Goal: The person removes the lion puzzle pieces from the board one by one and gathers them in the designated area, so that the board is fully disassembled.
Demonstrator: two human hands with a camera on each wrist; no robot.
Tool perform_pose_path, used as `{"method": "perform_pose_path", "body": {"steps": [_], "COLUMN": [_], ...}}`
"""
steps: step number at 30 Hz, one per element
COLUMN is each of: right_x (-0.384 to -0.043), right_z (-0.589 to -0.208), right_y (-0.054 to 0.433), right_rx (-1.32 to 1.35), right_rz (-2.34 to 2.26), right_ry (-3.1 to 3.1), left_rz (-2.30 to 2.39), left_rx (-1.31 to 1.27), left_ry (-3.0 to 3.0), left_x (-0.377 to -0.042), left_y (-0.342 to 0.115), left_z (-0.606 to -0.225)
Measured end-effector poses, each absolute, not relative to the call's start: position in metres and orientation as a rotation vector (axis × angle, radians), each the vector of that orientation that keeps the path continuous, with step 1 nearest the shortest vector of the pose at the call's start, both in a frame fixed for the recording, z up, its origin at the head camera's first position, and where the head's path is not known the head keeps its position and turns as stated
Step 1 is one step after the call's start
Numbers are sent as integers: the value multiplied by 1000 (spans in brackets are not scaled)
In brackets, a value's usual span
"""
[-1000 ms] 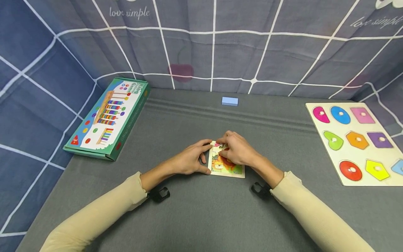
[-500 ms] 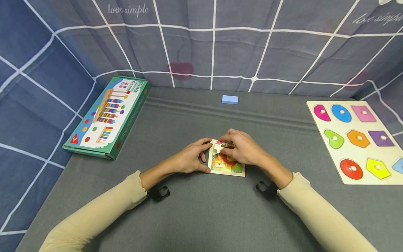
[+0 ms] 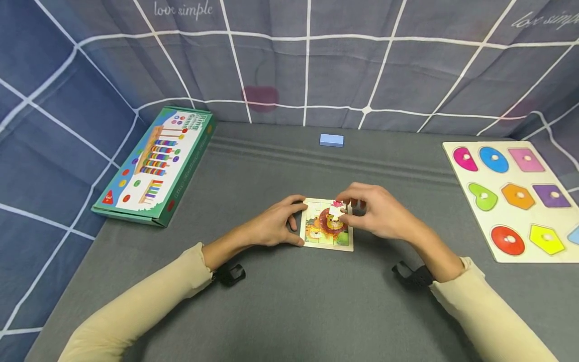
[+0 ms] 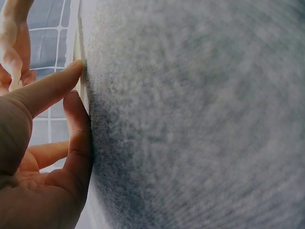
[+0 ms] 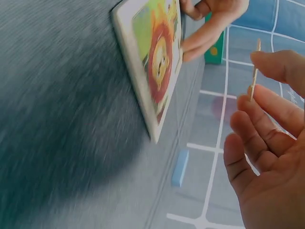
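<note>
A small wooden lion jigsaw puzzle (image 3: 327,248) lies flat in its pale frame on the grey cloth. My left hand (image 3: 273,223) spans the puzzle's left side, thumb by the near corner and fingertips by the far one; in the left wrist view the thumb (image 4: 52,90) touches the edge. Between thumb and fingers, my right hand (image 3: 377,208) pinches a white and pink jigsaw piece (image 3: 336,209), held over the puzzle's far right part. The right wrist view shows this thin piece (image 5: 255,71) edge-on, raised off the frame. Pale bare board shows at the puzzle's far left.
A green ring game box (image 3: 154,171) lies at the left. Towards the back is a blue block (image 3: 331,140). A shape board (image 3: 490,236) with coloured knobbed pieces lies at the right. Blue grid-patterned curtains (image 3: 289,65) enclose the back and sides.
My right hand has lifted the jigsaw piece from the puzzle's far left part and moved it to the right. My left hand stays at the puzzle's left edge.
</note>
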State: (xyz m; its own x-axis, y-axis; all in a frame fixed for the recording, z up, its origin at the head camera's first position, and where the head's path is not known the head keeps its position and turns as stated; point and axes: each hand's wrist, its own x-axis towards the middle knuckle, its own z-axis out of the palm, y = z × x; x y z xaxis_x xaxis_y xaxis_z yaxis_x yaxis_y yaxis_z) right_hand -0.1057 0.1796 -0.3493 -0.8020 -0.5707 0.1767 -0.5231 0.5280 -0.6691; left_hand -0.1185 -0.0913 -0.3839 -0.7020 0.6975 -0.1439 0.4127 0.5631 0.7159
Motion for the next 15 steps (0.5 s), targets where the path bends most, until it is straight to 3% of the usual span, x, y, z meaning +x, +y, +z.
{"method": "perform_pose_path", "body": {"steps": [15], "right_x": [-88], "right_z": [-364], "right_y": [236], "right_rx": [-830], "right_rz": [-1080], "right_ry": [2770], "left_rz": [930], "left_rx": [887], "left_ry": [2389], "left_x": [-118], "left_y": [-91], "left_z": [-384]}}
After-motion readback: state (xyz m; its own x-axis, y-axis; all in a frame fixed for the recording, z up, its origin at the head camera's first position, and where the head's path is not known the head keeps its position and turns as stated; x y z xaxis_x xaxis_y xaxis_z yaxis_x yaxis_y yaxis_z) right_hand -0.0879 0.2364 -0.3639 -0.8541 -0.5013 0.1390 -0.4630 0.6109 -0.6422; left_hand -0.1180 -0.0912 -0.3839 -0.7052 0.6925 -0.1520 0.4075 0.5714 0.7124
